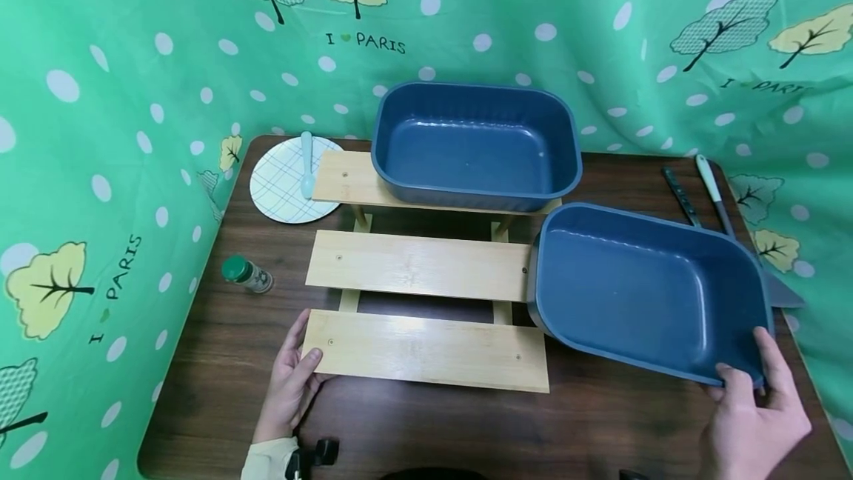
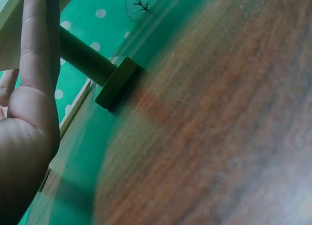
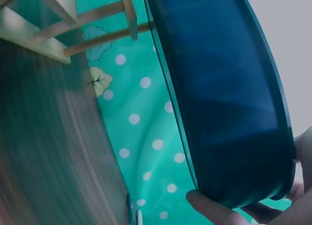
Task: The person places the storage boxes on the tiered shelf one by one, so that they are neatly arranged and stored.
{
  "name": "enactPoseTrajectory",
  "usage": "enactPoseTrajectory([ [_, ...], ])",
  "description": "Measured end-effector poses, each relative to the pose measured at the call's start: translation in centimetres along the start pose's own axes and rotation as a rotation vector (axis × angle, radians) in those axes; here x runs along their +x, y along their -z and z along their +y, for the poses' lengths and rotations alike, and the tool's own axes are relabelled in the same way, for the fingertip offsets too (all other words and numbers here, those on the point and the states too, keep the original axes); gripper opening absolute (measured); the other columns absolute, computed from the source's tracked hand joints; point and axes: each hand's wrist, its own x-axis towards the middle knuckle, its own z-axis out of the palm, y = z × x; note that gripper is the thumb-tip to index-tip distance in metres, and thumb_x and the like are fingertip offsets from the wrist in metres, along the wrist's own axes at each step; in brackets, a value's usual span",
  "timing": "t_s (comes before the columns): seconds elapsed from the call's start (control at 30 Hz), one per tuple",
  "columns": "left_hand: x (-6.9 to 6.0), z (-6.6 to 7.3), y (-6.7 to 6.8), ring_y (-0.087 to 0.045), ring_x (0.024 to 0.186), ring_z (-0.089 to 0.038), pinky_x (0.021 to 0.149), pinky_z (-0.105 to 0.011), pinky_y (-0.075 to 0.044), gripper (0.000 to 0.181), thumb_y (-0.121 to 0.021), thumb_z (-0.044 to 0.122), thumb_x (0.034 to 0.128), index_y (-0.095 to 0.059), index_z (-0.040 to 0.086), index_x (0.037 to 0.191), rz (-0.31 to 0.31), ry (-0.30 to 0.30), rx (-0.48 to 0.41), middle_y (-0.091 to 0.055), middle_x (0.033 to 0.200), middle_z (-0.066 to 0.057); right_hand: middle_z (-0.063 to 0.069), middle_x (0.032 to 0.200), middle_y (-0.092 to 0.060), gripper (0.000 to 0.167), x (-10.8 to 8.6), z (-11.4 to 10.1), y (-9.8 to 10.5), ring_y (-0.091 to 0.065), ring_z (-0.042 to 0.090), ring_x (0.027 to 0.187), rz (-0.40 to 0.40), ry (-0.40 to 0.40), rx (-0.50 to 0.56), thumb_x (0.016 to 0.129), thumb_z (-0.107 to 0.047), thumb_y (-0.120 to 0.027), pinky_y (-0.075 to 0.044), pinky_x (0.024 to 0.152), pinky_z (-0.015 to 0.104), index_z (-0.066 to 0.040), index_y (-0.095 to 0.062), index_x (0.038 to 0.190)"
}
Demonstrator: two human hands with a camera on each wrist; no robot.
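My right hand (image 1: 760, 406) grips the near right corner of a blue rectangular tub (image 1: 620, 287), thumb on the rim. In the right wrist view the tub (image 3: 224, 98) is off the table, its side facing the camera. At the left, my left hand (image 1: 289, 384) holds the left end of the lowest board of a three-step wooden rack (image 1: 426, 350), thumb on top and fingers underneath. A second blue tub (image 1: 466, 147) stands on the rack's top board. The held tub overlaps the right end of the middle board; whether they touch I cannot tell.
A white checked plate (image 1: 276, 184) with a light blue spoon (image 1: 307, 165) lies at the back left. Nearer stands a green-capped jar (image 1: 246, 272), tipped on its side. Behind the held tub lie a dark-handled utensil (image 1: 681, 195) and a white-handled spatula (image 1: 713, 187). Green curtain surrounds the table.
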Motion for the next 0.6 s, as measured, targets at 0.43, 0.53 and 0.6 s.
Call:
enactPoseTrajectory([
  [0.43,0.1,0.1,0.0,-0.071,0.112,-0.018,0.086,-0.028,-0.064,0.063,-0.038,-0.014,0.1042,-0.040,0.022,0.155,0.000,-0.009,0.006,-0.061,0.140,-0.002,0.015,0.163,-0.039,0.059,-1.2,-0.2,-0.4,-0.037,0.033,0.145,-0.031,-0.012,0.061,0.092,0.012,-0.042,-0.052,0.064,0.006,-0.014,-0.066,0.139],
  [0.53,0.1,0.1,0.0,-0.071,0.113,-0.018,0.086,-0.028,-0.063,0.063,-0.038,-0.014,0.1039,-0.041,0.023,0.155,-0.007,-0.010,0.001,-0.062,0.139,-0.002,0.017,0.160,-0.042,0.057,-1.6,0.0,-0.5,-0.042,0.033,0.142,-0.037,0.015,0.054,0.091,0.013,-0.043,-0.053,0.064,0.006,-0.011,-0.068,0.137],
  [0.6,0.1,0.1,0.0,-0.071,0.112,-0.018,0.086,-0.028,-0.063,0.064,-0.037,-0.015,0.1037,-0.041,0.023,0.155,-0.011,-0.010,0.001,-0.064,0.137,-0.003,0.018,0.159,-0.044,0.055,-1.9,0.2,-0.5,-0.044,0.033,0.140,-0.043,0.029,0.044,0.091,0.013,-0.043,-0.053,0.065,0.006,-0.009,-0.068,0.136],
])
